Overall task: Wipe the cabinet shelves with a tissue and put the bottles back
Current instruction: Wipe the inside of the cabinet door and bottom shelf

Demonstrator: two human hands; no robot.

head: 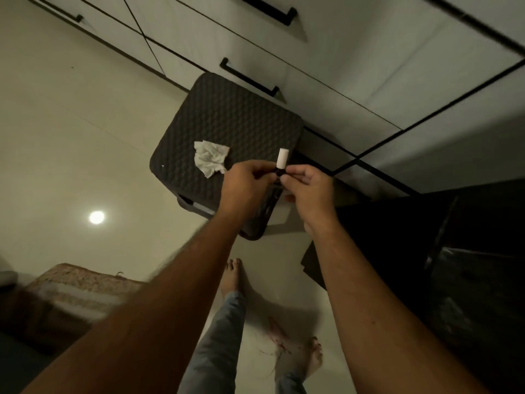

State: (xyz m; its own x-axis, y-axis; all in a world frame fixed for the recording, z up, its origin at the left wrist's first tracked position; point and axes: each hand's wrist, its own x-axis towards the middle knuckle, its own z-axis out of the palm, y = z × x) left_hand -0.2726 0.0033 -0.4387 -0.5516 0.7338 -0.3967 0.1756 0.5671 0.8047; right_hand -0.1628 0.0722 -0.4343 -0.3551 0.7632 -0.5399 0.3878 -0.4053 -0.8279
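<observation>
White cabinet drawers (326,52) fill the upper frame above a dark quilted stool (227,120) on pale floor, with a crumpled tissue (209,160) lying on the seat. At centre, the left hand (247,189) and right hand (309,191) pinch a small white-capped bottle (281,162), fingers closed around its dark body. Returning it to a shelf, out of frame, likely comes next.

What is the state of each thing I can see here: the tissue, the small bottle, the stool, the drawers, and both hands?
Tissue: crumpled, lying on the stool, not held.
Small bottle: white cap on, held by both hands above the stool edge.
Stool: standing against the drawers.
Drawers: closed.
Left hand: pinching the bottle.
Right hand: pinching the bottle.
</observation>
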